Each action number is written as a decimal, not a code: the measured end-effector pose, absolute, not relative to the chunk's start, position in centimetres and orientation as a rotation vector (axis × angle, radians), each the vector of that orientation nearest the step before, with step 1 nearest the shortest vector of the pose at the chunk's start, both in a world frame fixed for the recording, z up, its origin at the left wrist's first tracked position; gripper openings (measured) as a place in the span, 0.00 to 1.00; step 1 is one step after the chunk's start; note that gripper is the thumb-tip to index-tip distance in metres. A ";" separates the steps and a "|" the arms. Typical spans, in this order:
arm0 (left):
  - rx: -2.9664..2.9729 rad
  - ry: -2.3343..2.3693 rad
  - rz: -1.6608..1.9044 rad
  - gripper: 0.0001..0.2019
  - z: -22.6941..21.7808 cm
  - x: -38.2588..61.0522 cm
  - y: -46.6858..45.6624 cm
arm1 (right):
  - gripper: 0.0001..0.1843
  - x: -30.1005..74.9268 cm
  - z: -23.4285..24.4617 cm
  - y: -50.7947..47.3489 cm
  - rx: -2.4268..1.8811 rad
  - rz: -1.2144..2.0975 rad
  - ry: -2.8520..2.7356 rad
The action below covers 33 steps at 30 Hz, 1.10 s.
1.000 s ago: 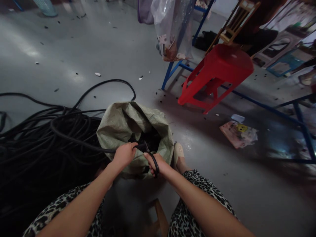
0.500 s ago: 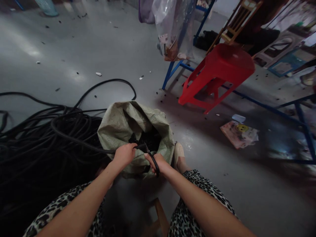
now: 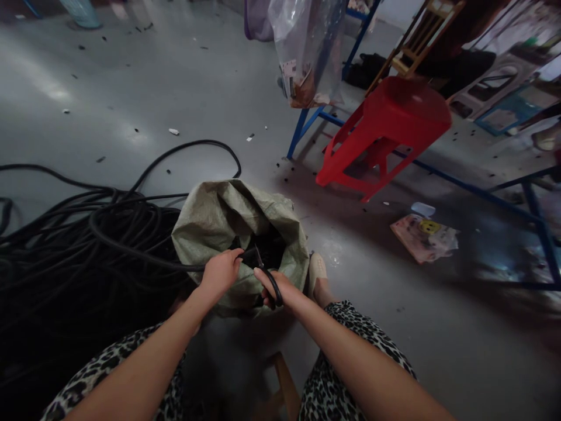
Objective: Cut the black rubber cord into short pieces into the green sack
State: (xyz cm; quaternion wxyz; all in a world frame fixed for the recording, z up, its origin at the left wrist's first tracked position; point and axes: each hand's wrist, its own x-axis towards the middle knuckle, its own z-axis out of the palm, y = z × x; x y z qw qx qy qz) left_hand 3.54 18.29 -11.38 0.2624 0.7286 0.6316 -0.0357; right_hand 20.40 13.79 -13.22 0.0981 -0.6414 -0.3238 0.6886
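Observation:
An open greenish woven sack [image 3: 219,219] stands on the floor in front of me, with dark cut pieces inside. My left hand [image 3: 221,273] is closed round a black cable [image 3: 131,248] at the sack's mouth. My right hand [image 3: 278,287] grips black-handled scissors [image 3: 268,279], whose blades meet the cable's end over the sack. A big tangle of the same black cable [image 3: 65,245] lies to the left.
A red plastic stool [image 3: 385,131] leans tipped at a blue metal frame [image 3: 482,193]. A clear plastic bag [image 3: 309,49] hangs above. A printed packet [image 3: 423,237] lies on the grey floor. My foot [image 3: 318,275] rests beside the sack.
My left hand has pushed the cable a little further over the sack's mouth. The scissors have shifted slightly in my right hand.

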 end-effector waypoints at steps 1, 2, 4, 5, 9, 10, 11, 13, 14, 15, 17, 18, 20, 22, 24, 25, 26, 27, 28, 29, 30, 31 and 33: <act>1.975 1.705 -0.099 0.18 -11.4 3.6 18.3 | 0.24 20.4 -13.3 13.8 -1.898 2.039 -0.965; 1.977 1.705 -0.102 0.18 -11.4 3.6 18.3 | 0.24 20.4 -13.3 13.7 -1.899 2.038 -0.971; 1.984 1.705 -0.102 0.18 -11.4 3.6 18.2 | 0.24 20.4 -13.4 13.7 -1.892 2.039 -0.979; 1.988 1.703 -0.098 0.18 -11.4 3.6 18.2 | 0.24 20.4 -13.4 13.7 -1.888 2.040 -0.978; 2.004 1.683 -0.085 0.18 -11.3 3.7 18.1 | 0.24 20.5 -13.3 13.7 -1.871 2.060 -0.972; 2.008 1.679 -0.085 0.18 -11.3 3.7 18.0 | 0.24 20.5 -13.3 13.7 -1.873 2.065 -0.969; 2.012 1.676 -0.086 0.18 -11.3 3.7 18.0 | 0.24 20.5 -13.2 13.7 -1.871 2.065 -0.968; 2.017 1.674 -0.092 0.18 -11.4 3.7 18.0 | 0.24 20.4 -13.2 13.7 -1.874 2.059 -0.963; 2.018 1.672 -0.094 0.18 -11.5 3.7 18.0 | 0.24 20.4 -13.2 13.7 -1.883 2.060 -0.959; 2.019 1.670 -0.094 0.18 -11.5 3.7 18.0 | 0.24 20.4 -13.2 13.7 -1.893 2.062 -0.954; 2.019 1.657 -0.094 0.18 -11.4 3.7 18.0 | 0.24 20.4 -13.3 13.7 -1.897 2.067 -0.946; 2.018 1.650 -0.094 0.18 -11.4 3.7 18.0 | 0.24 20.4 -13.4 13.7 -1.895 2.074 -0.944; 2.010 1.637 -0.105 0.18 -11.2 3.7 18.0 | 0.24 20.4 -13.6 13.7 -1.880 2.079 -0.953; 2.000 1.627 -0.120 0.18 -11.0 3.8 18.1 | 0.25 20.5 -13.8 13.7 -1.872 2.083 -0.968; 1.996 1.620 -0.122 0.19 -10.9 3.9 18.1 | 0.25 20.5 -13.9 13.6 -1.872 2.077 -0.979; 1.994 1.618 -0.118 0.19 -10.9 3.9 18.1 | 0.25 20.6 -14.0 13.6 -1.872 2.073 -0.981; 1.992 1.619 -0.110 0.19 -10.9 3.8 18.1 | 0.25 20.6 -13.9 13.6 -1.872 2.073 -0.980; 1.992 1.618 -0.104 0.19 -11.0 3.8 18.0 | 0.25 20.6 -13.9 13.6 -1.874 2.072 -0.977; 1.993 1.618 -0.101 0.19 -11.1 3.8 18.0 | 0.25 20.6 -13.8 13.6 -1.877 2.072 -0.973; 1.995 1.616 -0.097 0.19 -11.1 3.8 18.0 | 0.25 20.6 -13.7 13.6 -1.878 2.074 -0.970; 1.998 1.616 -0.094 0.19 -11.2 3.7 18.0 | 0.25 20.6 -13.5 13.6 -1.887 2.074 -0.967; 2.000 1.615 -0.091 0.19 -11.2 3.7 18.0 | 0.25 20.6 -13.4 13.6 -1.902 2.072 -0.963; 2.005 1.611 -0.083 0.18 -11.2 3.7 18.0 | 0.25 20.5 -13.2 13.7 -1.926 2.070 -0.945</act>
